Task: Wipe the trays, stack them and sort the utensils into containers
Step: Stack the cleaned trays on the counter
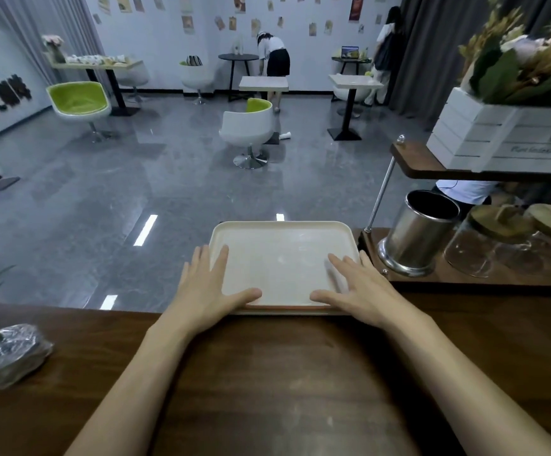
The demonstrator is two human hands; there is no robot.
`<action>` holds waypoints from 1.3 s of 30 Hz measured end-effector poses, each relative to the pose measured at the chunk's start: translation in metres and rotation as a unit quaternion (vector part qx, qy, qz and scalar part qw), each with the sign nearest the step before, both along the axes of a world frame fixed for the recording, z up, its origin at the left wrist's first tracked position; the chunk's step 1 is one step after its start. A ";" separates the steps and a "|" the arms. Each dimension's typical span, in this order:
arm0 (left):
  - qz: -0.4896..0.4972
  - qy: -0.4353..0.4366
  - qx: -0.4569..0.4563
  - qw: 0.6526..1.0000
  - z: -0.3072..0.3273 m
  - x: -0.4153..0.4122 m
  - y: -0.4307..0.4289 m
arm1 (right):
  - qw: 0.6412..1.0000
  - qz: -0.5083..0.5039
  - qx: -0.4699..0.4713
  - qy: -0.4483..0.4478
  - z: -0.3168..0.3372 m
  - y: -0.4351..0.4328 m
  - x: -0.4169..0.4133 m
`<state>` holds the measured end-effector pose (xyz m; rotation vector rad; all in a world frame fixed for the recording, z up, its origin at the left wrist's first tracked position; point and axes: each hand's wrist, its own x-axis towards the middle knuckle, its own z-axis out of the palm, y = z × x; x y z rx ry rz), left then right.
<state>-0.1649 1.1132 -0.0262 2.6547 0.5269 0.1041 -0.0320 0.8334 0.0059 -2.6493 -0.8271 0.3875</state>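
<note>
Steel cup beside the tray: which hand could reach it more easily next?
Probably the right hand: it lies on the tray side nearest the steel cup. The left hand lies on the opposite side.

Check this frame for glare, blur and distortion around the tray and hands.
Head view: bright strips glare off the glossy floor; wide-angle bending curves the counter; tray, left hand and right hand read sharp; the flower box is soft.
</note>
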 end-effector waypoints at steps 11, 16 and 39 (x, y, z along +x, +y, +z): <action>-0.072 0.036 0.019 0.997 0.006 0.032 -0.052 | 0.995 0.079 -0.036 -0.051 -0.017 0.039 -0.005; -0.061 0.043 -0.003 0.997 0.011 0.033 -0.054 | 0.995 0.082 0.005 -0.059 -0.017 0.036 -0.004; -0.171 -0.154 -0.098 0.968 0.006 0.017 -0.382 | 0.968 -0.140 0.203 -0.053 -0.023 -0.310 -0.071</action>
